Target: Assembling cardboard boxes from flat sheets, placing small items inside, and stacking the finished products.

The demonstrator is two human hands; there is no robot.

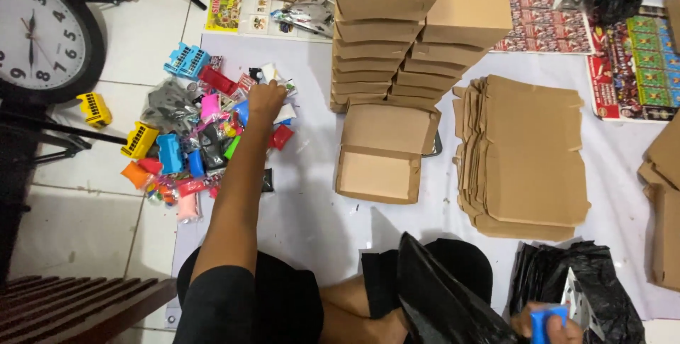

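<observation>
Reaching out at 11 o'clock, left hand [265,97] rests on toy pile [191,138], fingers curled down into small packets, grip unclear. Right hand [549,326] at 5 o'clock, fingers clenched on blue piece [547,321] beside black plastic bag [446,301].

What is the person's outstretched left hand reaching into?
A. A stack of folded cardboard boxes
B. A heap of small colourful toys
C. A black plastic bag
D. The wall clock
B: the left hand rests on the heap of small colourful toys on the floor, well left of the cardboard boxes.
</observation>
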